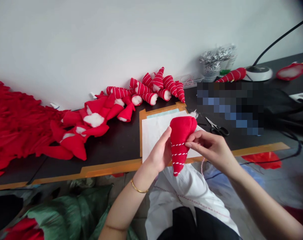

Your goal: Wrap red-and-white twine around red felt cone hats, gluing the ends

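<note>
I hold a stuffed red felt cone (181, 135) point down over the table's front edge. Red-and-white striped cord is wound round its lower half. My left hand (159, 153) grips the cone from the left, fingers closed on it. My right hand (211, 149) pinches the cord against the cone's right side, and a strand of the cord (203, 165) trails down toward my lap. White stuffing shows at the cone's wide top end.
A white sheet (153, 131) on an orange-edged board lies under the cone. Scissors (218, 128) rest to the right. Cord-wrapped cones (154, 87) and plain stuffed cones (96, 118) lie along the wall, with a heap of red felt (13, 123) at left. Lamp base (259, 72) at back right.
</note>
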### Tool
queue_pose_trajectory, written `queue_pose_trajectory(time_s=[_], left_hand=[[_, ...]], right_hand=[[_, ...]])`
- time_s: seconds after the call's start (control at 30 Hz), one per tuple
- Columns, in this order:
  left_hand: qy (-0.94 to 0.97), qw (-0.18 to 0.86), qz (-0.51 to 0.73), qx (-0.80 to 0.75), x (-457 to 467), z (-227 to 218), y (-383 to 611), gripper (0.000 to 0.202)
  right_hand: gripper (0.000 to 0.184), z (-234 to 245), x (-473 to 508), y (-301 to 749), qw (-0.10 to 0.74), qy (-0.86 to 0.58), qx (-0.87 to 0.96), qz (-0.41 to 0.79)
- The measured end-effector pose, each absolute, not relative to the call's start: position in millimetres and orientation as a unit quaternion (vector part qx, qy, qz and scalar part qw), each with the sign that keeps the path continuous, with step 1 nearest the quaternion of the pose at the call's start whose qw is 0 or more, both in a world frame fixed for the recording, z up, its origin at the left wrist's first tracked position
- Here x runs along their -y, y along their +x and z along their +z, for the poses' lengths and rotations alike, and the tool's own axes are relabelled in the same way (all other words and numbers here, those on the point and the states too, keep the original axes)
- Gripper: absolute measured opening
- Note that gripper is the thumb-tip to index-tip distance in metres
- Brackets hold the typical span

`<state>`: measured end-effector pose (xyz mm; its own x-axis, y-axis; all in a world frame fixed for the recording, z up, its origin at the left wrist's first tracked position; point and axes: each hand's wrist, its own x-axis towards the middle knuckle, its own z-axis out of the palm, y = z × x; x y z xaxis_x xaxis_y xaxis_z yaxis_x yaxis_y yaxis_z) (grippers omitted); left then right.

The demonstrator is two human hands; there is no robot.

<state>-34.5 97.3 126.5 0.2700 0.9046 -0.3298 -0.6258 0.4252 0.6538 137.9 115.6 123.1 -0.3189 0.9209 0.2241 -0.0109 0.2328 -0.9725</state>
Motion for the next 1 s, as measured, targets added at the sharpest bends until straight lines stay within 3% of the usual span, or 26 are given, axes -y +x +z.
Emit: queue_pose_trajectory(time_s=[0.17,0.27,0.5,0.77,1.0], left_hand=[[0.281,0.729,0.492,-0.384,-94,129,-35,0.039],[0.245,0.758,0.472,-0.379,-95,127,-35,0.026],[0.165,0.760,0.481,-0.405,-99,124,-35,0.018],[0.209,0.758,0.523,-0.329,-95,126,-32,0.051],[0.144,0.761,0.499,-0.389,-97,135,-31,0.036]], right_hand=[[0.022,124,-114,135,0.458,-0.343,0.639,0.514],[0.020,124,-114,136,0.456,-0.341,0.635,0.523],[0.019,123,-114,138,0.459,-0.361,0.641,0.498],[0.020,119,-115,135,0.460,-0.339,0.604,0.556],[0.037,116,-111,138,0.454,-0.346,0.641,0.512]])
